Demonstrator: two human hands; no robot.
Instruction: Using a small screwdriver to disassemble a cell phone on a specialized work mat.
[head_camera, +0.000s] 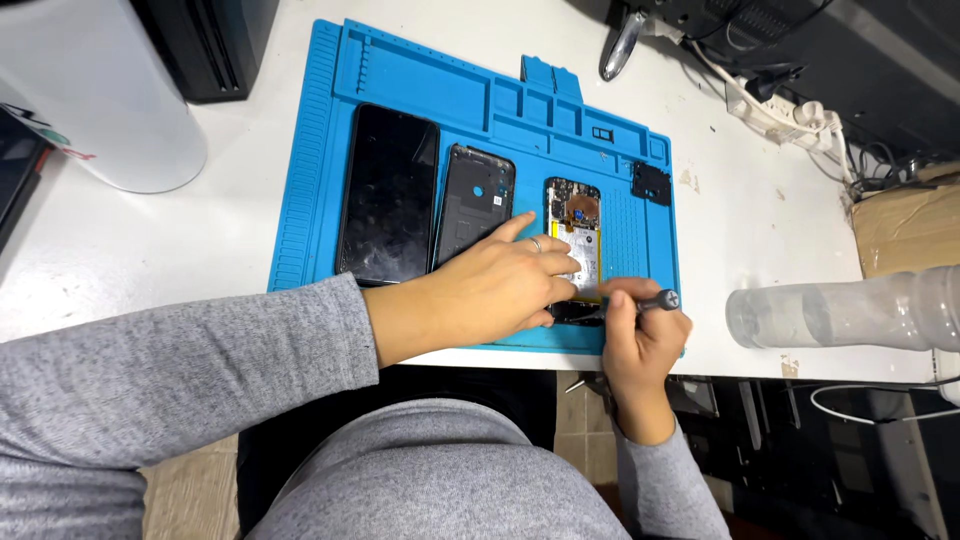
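An opened phone (574, 215) with bare circuit board and battery lies on the right part of a blue work mat (320, 160). My left hand (490, 285) rests on the phone's lower half, fingers pressing it down, a ring on one finger. My right hand (640, 335) grips a small dark screwdriver (650, 299) at the phone's lower end; its tip is hidden behind my fingers. A dark back cover (477, 200) lies left of the phone. Further left lies a black phone screen (388, 195).
A small black plastic part (651, 183) sits at the mat's right edge. A clear plastic bottle (840, 312) lies on its side on the white table at right. A power strip with cables (790, 105) is at the back right, a white round container (100, 95) at left.
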